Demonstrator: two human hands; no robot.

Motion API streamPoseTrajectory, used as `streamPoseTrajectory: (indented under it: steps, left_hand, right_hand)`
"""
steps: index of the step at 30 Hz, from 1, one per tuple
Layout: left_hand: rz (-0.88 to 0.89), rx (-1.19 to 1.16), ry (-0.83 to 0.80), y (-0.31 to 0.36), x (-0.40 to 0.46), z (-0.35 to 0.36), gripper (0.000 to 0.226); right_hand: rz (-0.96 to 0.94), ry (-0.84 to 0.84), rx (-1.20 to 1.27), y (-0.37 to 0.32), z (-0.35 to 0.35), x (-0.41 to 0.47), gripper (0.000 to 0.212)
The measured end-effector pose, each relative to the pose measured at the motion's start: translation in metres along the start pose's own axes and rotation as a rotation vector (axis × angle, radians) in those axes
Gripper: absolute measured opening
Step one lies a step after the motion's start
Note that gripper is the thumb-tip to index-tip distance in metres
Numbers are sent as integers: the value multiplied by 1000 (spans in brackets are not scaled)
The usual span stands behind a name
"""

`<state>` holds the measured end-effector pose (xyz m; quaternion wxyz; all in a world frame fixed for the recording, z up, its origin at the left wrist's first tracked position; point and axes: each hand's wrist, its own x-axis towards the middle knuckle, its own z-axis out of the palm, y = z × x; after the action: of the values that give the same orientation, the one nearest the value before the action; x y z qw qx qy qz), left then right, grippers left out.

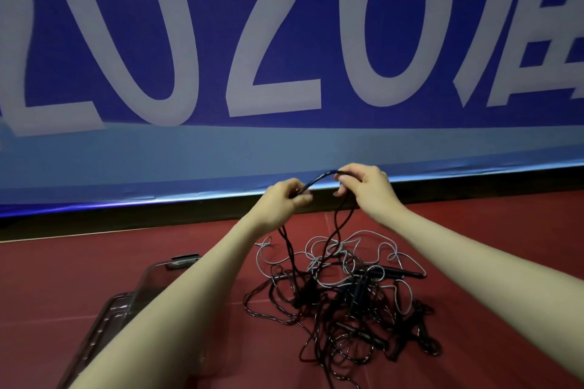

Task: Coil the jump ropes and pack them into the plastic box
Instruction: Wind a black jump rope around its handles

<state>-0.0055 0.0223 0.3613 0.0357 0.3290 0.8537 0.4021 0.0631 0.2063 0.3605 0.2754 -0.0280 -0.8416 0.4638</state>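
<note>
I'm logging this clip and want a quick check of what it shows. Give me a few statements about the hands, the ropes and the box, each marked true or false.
1. Both hands hold the same black rope up in the air. True: the left hand and the right hand grip the black rope between them.
2. All the ropes are already coiled. False: a tangled pile of ropes lies loose on the red floor.
3. The plastic box sits to the right of the pile. False: the plastic box is to its left, partly behind the left forearm.
4. The pile holds both black and pale grey ropes. True.
5. A rope is packed in the box. False: none shows there.
</note>
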Motion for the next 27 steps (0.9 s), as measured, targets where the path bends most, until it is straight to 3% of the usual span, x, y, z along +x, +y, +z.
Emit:
streamPoseTrajectory:
  steps: [2,9,11,14,16,21,27]
  left_hand:
    - [-29,21,-66,-20,-2,6,5]
    - [-250,335,-411,-95,-22,33,5]
    - [-269,218,-318,-95,-20,28,6]
    - [-286,-243,-93,-74,-16,13,15]
    - [-259,-385,78,-58,-9,1,17]
    - [-105,-465,418,-3,7,-29,11]
    - [-55,-276,379,31,7,-37,22]
  right_hand:
    - [-30,67,81,-8,-5,5,21]
    - [-58,354,426,-23,-41,24,28]
    - [23,341,401,-12,-45,23,26]
    - [208,265,305,13,-46,23,26]
    - [296,213,181,30,-46,19,26]
    - [474,-28,-224,56,-48,3,18]
    - [523,-136,-493,57,-44,-3,25]
